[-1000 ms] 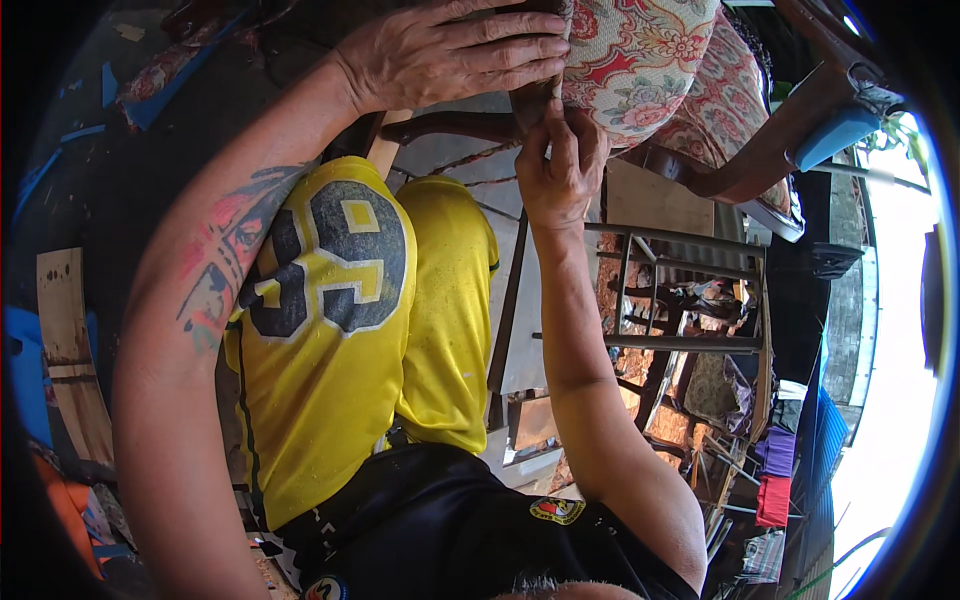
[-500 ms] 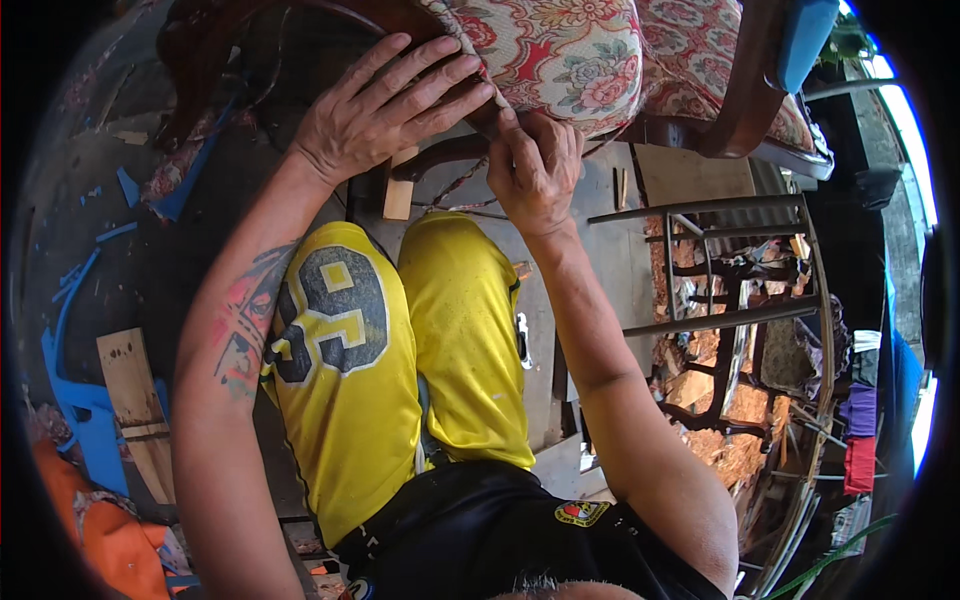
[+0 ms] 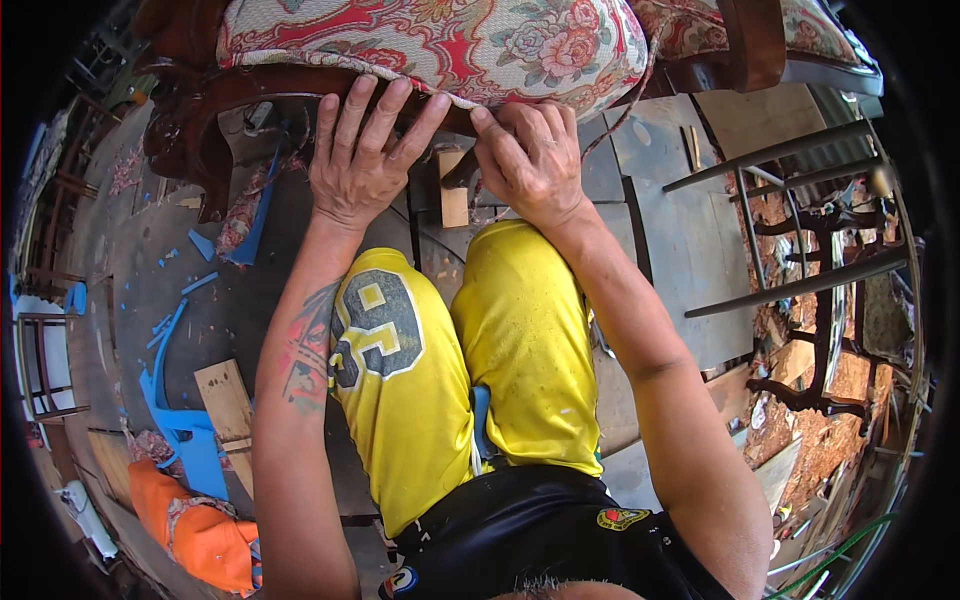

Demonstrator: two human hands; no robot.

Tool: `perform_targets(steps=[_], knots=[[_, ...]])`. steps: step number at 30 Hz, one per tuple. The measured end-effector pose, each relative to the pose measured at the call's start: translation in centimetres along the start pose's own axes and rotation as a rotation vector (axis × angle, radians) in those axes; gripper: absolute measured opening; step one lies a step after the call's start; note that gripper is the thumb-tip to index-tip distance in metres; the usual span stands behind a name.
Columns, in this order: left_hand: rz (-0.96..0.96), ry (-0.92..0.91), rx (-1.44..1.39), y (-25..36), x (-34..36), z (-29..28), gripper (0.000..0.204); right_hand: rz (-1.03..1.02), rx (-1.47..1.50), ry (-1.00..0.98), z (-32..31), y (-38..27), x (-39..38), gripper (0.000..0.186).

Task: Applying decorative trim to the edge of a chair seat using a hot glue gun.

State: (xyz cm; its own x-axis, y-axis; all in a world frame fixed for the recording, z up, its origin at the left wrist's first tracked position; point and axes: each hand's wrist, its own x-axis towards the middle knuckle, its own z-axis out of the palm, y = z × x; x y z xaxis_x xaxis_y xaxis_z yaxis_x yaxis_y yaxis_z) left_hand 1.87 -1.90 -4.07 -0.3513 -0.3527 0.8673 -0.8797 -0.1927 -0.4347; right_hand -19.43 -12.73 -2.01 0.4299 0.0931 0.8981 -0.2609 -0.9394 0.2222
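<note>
A chair seat [image 3: 470,45] covered in red, cream and floral upholstery fabric spans the top of the view, set in a dark carved wooden frame [image 3: 180,115]. My left hand [image 3: 362,155] lies with fingers spread against the seat's front edge, fingertips on the fabric border and rail. Beside it, my right hand [image 3: 535,165] is curled at the same edge, thumb and forefinger pinching the fabric trim. What sits beneath its curled fingers is hidden. A patterned cord [image 3: 648,75] hangs from the seat's right corner and passes behind my right hand.
Beneath the seat is a small wooden block [image 3: 454,200]. Blue scraps [image 3: 185,430], a wooden board [image 3: 225,405] and orange fabric [image 3: 205,535] lie on the left floor. A dark chair frame [image 3: 790,290] and debris lie at right. My yellow-clad knees [image 3: 520,340] are below the seat.
The view has shifted, showing more floor at the left. My left hand has moved lower on the front edge, its fingers now pointing up. My right hand keeps its pinch at the trim.
</note>
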Motion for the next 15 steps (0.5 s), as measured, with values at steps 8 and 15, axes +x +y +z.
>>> perform_targets(steps=[8,15], knots=[[-0.047,0.034,-0.050,0.10,0.03,0.13,0.063,0.034,0.041,0.013,-0.10,-0.10,-0.32,0.048],[-0.056,0.028,-0.094,0.36,0.04,0.31,0.067,0.063,0.071,0.035,-0.26,-0.15,-0.59,0.051]])
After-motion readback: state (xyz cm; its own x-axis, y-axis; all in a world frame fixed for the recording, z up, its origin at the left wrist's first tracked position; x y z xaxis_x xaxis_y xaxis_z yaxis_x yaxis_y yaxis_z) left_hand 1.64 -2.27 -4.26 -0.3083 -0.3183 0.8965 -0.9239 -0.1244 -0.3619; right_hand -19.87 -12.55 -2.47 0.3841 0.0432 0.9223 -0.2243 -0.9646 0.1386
